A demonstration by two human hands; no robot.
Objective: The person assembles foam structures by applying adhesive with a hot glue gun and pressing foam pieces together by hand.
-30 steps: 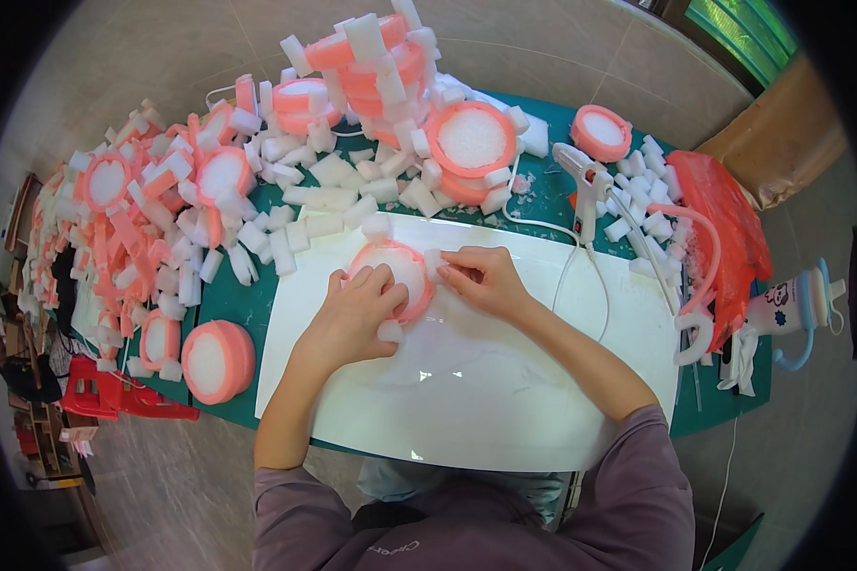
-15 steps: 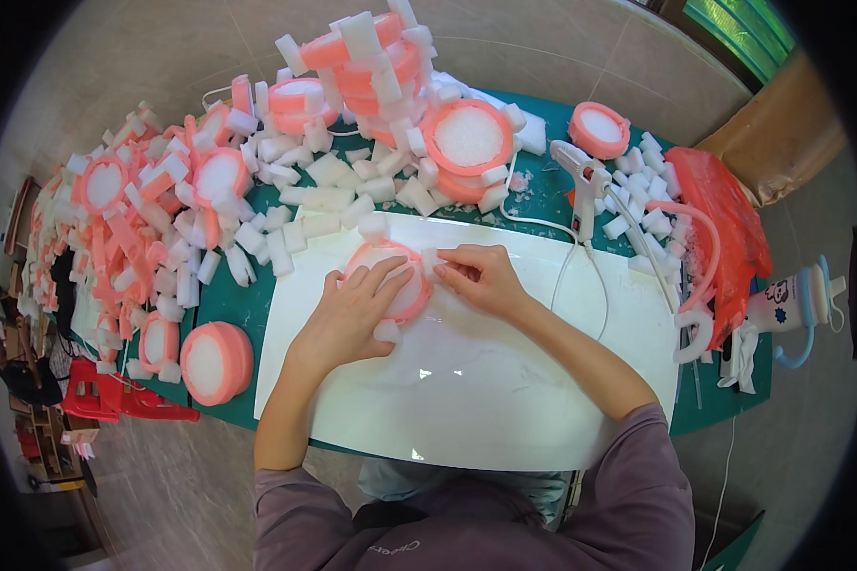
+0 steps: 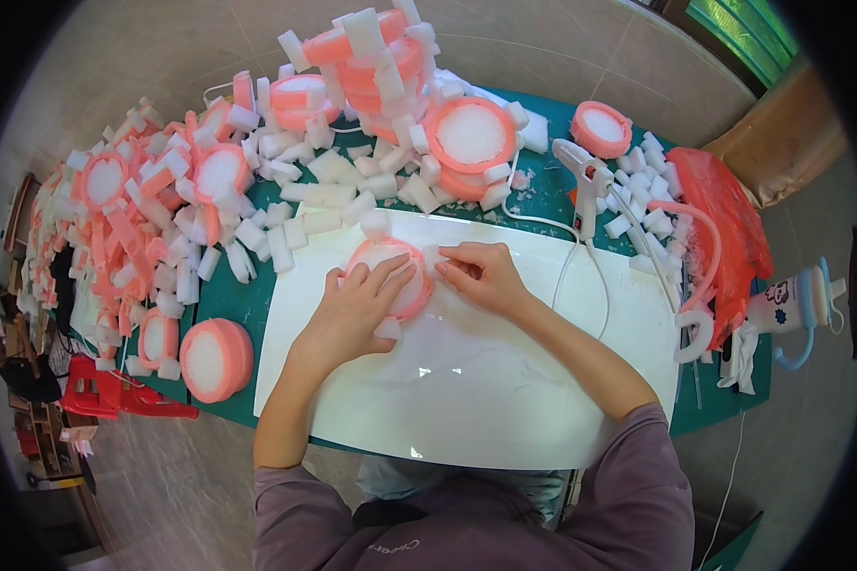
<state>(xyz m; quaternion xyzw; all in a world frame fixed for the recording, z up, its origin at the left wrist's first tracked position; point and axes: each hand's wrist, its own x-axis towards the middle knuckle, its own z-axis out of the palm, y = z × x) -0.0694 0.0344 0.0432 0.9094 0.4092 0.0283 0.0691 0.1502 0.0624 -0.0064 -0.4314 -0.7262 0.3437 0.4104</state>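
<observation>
A round foam piece (image 3: 411, 297) with a white middle and a pink rim lies on the white board (image 3: 505, 400). My left hand (image 3: 357, 309) rests over it, fingers stretched out and apart across its top, hiding much of the white middle. At its right edge, my right hand (image 3: 481, 274) pinches a small white foam block (image 3: 432, 257) that seems to touch the pink rim. Two more white blocks sit against the rim: one at the far side (image 3: 375, 224), one at the near side (image 3: 388, 328), partly behind my left hand.
Behind the board are heaped white foam blocks (image 3: 328, 167) and a stack of pink rings (image 3: 376, 71). A white glue gun (image 3: 586, 181) with a cord stands at right, near a red plastic bag (image 3: 719, 219). A thick pink-rimmed disc (image 3: 216, 362) lies at left.
Nearly everything holds still. Both hands keep their places on the foam piece and the small block; the view has shifted very slightly.
</observation>
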